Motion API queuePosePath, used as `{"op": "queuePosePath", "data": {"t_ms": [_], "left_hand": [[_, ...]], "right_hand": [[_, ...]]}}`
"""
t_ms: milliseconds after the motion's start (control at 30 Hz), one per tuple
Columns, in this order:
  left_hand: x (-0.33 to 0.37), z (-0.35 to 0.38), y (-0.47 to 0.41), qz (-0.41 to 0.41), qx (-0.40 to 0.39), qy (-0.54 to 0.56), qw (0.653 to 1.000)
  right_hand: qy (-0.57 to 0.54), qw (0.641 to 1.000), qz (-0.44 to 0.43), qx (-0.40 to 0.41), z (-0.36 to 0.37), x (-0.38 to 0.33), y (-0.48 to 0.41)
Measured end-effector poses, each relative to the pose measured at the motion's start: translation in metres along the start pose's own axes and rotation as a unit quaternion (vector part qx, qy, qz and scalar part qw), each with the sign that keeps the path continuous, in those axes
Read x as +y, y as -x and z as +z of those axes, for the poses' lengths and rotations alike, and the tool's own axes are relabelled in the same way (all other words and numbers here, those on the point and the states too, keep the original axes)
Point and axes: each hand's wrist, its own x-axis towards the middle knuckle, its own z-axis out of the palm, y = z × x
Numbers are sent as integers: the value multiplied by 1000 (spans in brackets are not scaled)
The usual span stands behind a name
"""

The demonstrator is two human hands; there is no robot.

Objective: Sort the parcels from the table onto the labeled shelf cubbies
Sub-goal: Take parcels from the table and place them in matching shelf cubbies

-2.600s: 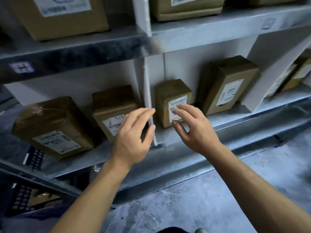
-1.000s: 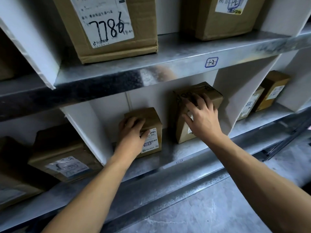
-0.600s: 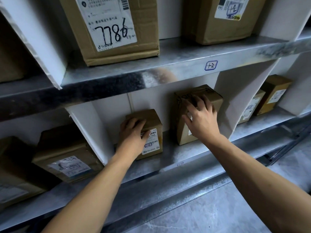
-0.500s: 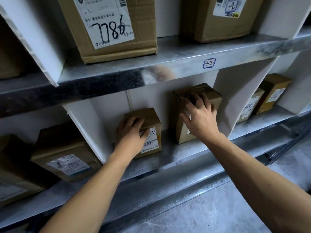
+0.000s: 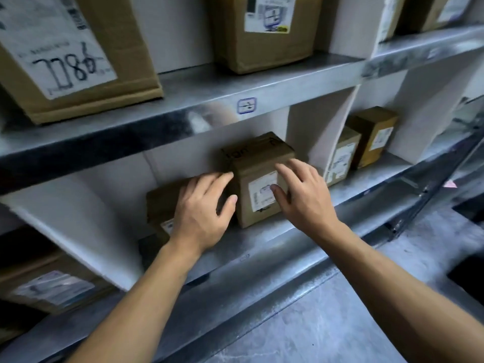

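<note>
Cubby [image 5: 262, 238] holds two parcels [image 5: 252, 159], seemingly touching.

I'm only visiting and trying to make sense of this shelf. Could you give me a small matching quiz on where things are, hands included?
Things:
1. left hand
2. right hand
3. box with a handwritten number
4. blue-framed sticker

Places:
A. upper shelf, far left
B. shelf edge above the middle cubby
C. over the low parcel
D. against the front of the tall parcel

Pairs: 1-C, 2-D, 3-A, 4-B.
</note>
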Motion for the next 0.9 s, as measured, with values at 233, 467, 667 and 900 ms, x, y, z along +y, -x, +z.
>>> {"op": "queuePosePath", "data": {"t_ms": [233, 467, 667, 900], "left_hand": [[99, 47, -36, 47, -64, 1, 997], [193, 117, -62, 41, -138, -12, 989], [253, 167, -88, 33, -141, -10, 989], [255, 209, -127, -7, -144, -13, 989]], "right_hand": [[76, 994, 40, -62, -61, 92, 34], [142, 982, 71, -104, -127, 199, 66], [155, 975, 82, -140, -153, 270, 75], [116, 979, 82, -146, -137, 317, 42]]}}
